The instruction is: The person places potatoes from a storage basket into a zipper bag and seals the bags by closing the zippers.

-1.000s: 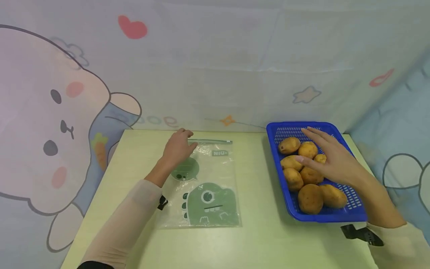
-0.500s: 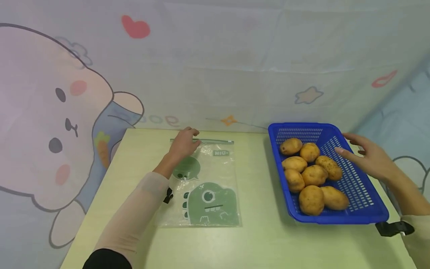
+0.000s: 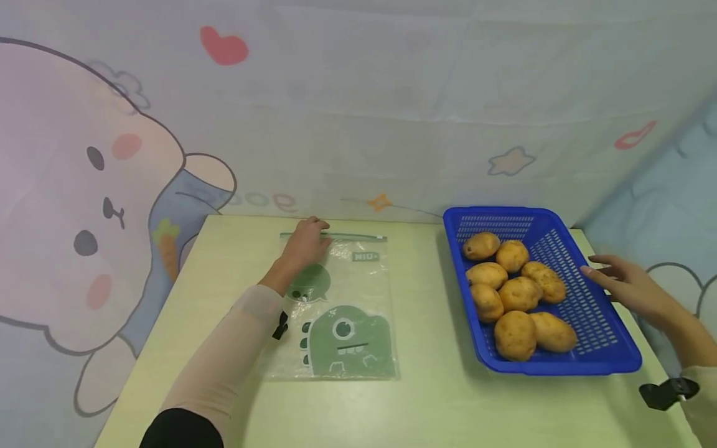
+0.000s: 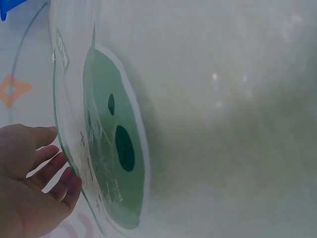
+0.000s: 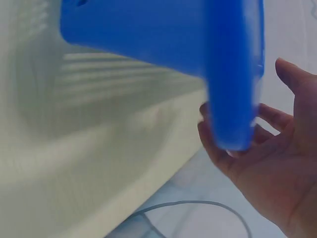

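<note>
A clear zip bag (image 3: 366, 286) with green dinosaur prints lies flat on the table. At its zip edge rests my left hand (image 3: 305, 244), fingers loosely bent. In the left wrist view, thumb and fingers of the left hand (image 4: 37, 178) are apart, with fingertips right at the edge of the bag (image 4: 111, 148). To the right stands a blue plastic basket (image 3: 602, 348) with several potatoes (image 3: 521, 294). My right hand (image 3: 635, 289) is at the basket's right rim. The right wrist view shows fingers of the right hand (image 5: 277, 158) under the basket rim (image 5: 230, 99), thumb standing off.
The pale green-yellow table (image 3: 437, 410) has its back edge against a printed cloth (image 3: 358, 143). Another stretch of cloth hangs beyond the table's right edge, close by the right hand. Bare table lies between bag and basket.
My right hand has moved from above the potatoes out to the basket's right side, then down along the rim. The left hand stays at the bag's zip edge.
</note>
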`<action>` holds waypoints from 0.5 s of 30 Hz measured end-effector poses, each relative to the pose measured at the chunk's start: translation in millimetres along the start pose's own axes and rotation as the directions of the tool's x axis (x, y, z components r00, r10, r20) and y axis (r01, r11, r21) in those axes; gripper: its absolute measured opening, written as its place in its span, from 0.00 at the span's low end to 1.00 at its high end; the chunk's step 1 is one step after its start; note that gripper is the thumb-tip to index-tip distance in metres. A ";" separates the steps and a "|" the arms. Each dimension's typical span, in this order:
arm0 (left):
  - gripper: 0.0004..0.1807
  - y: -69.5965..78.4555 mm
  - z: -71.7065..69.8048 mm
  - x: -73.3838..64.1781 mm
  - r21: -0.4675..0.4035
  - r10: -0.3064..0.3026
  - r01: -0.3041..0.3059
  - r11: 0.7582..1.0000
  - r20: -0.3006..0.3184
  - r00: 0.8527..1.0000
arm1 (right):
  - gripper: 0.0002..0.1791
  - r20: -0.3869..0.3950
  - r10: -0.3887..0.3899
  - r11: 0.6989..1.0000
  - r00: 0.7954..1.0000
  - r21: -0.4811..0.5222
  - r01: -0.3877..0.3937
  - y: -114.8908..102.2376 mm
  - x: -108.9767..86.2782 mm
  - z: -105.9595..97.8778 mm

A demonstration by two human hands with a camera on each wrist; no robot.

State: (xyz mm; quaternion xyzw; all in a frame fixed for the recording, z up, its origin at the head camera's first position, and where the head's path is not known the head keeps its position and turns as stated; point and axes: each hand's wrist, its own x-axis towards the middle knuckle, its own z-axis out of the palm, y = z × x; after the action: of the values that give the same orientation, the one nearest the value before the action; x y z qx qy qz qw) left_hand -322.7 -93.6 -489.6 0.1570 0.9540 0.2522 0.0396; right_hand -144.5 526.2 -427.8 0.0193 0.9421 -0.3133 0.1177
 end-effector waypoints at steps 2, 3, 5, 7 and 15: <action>0.22 -1.4 2.9 1.5 -0.006 -0.001 0.001 1.000 -0.007 1.000 | 0.41 0.023 0.005 0.999 1.000 0.053 -0.006 4.7 -0.1 0.9; 0.22 -1.9 4.0 2.1 -0.006 0.001 -0.001 1.000 -0.010 1.000 | 0.41 0.035 0.008 0.997 0.999 0.080 -0.011 6.5 -0.4 1.2; 0.21 -3.0 6.2 3.5 -0.006 0.003 -0.003 1.000 -0.016 1.000 | 0.40 0.054 0.016 0.991 0.998 0.130 -0.023 9.4 -1.1 1.2; 0.19 -4.4 7.4 4.2 0.003 0.008 -0.008 1.000 -0.027 1.000 | 0.38 0.063 0.017 0.986 0.998 0.165 -0.027 10.7 -1.5 1.7; 0.14 -8.9 6.6 5.2 -0.008 0.049 -0.050 0.999 -0.057 0.997 | 0.39 0.098 0.049 0.970 0.994 0.234 -0.070 9.5 -0.2 1.9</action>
State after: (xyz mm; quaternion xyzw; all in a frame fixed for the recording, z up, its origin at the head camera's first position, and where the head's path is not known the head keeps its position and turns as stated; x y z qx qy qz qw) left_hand -329.2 -96.2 -499.7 0.1733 0.9494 0.2620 0.0069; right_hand -142.9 532.7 -434.8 0.0470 0.8905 -0.4205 0.1671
